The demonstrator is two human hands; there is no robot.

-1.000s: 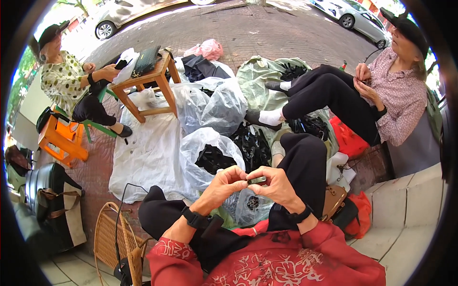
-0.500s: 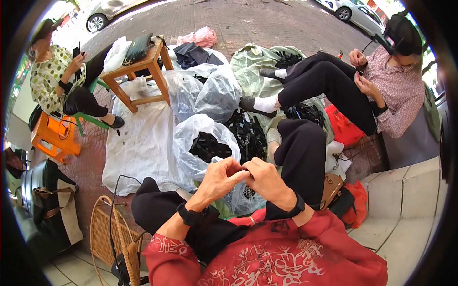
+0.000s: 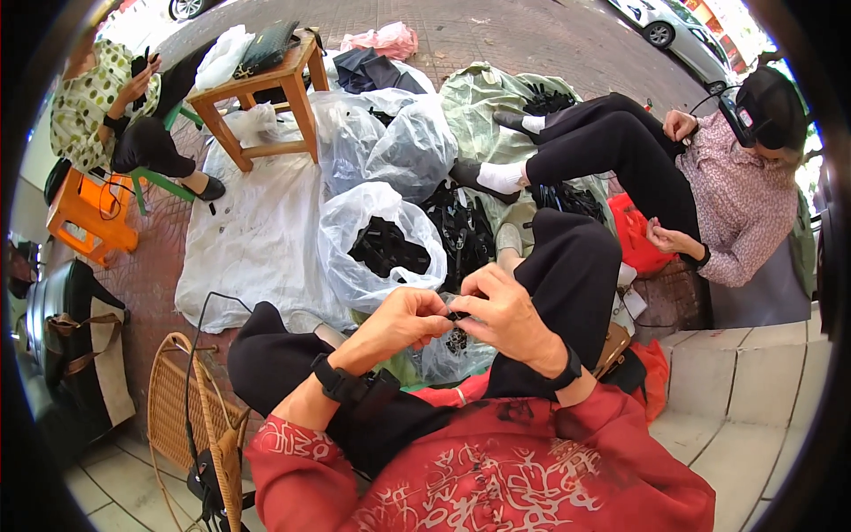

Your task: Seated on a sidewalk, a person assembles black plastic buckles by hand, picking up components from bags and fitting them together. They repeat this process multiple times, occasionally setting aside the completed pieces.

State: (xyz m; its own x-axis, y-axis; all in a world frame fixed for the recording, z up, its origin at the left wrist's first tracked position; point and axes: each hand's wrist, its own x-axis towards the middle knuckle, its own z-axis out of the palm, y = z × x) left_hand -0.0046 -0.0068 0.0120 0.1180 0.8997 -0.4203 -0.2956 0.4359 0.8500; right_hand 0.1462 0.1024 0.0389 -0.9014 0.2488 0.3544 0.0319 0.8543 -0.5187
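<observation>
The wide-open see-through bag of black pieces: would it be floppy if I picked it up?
The wide-open bag would probably be floppy, since its thin sides crumple. It may sag when lifted, because many black pieces lie inside. Its mouth gapes, so tipping it could spill some.

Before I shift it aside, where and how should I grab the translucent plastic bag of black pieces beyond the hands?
Likely by the rim of the translucent plastic bag, from above and its left: the mouth gapes upward around the black pieces, the film looks soft enough to gather, and the left hand crowds its near side.
</observation>
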